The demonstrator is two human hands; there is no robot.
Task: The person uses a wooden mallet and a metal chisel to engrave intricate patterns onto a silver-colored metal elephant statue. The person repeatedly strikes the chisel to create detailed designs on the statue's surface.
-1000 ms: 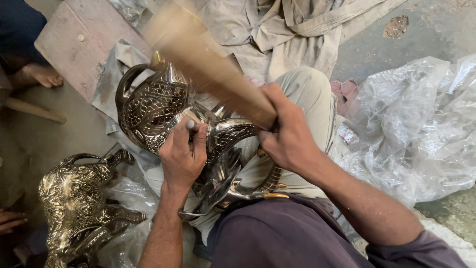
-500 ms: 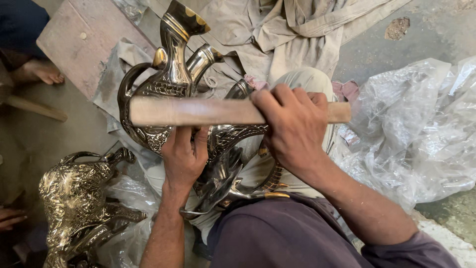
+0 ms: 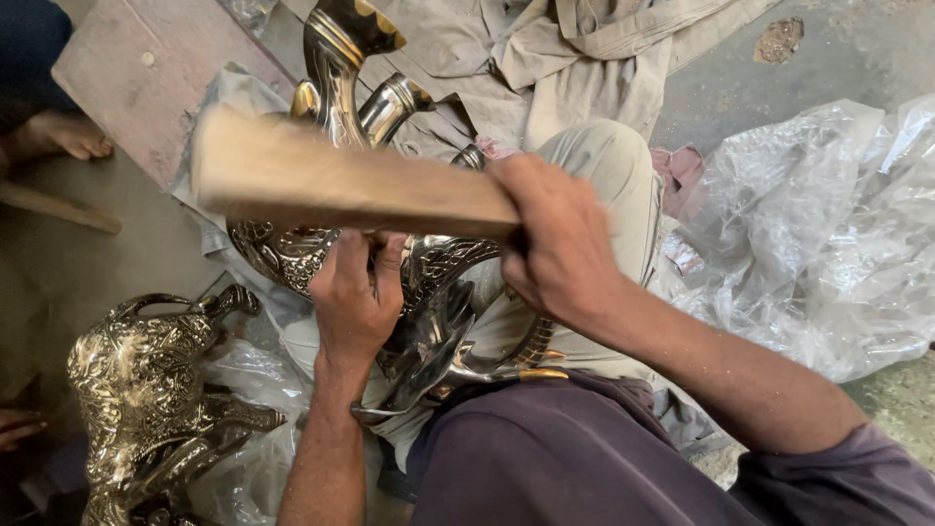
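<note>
From the head view, the right hand (image 3: pixel 560 244) is clenched around a wooden block (image 3: pixel 341 185), blurred and held level above a silver engraved figure (image 3: pixel 409 292) lying across the lap. The left hand (image 3: pixel 355 292) presses on the figure, perhaps pinching a small tool, though that is hidden. This looks like hammering work mid-stroke; the next blow calls for a steady left hand. A second figure (image 3: pixel 146 380) rests beside plastic sheet (image 3: pixel 828 224).

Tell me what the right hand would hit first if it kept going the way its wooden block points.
The right hand grips a wooden block pointing left. Further that way lies the brown wooden board on the floor, probably first, though depth is unclear.
</note>
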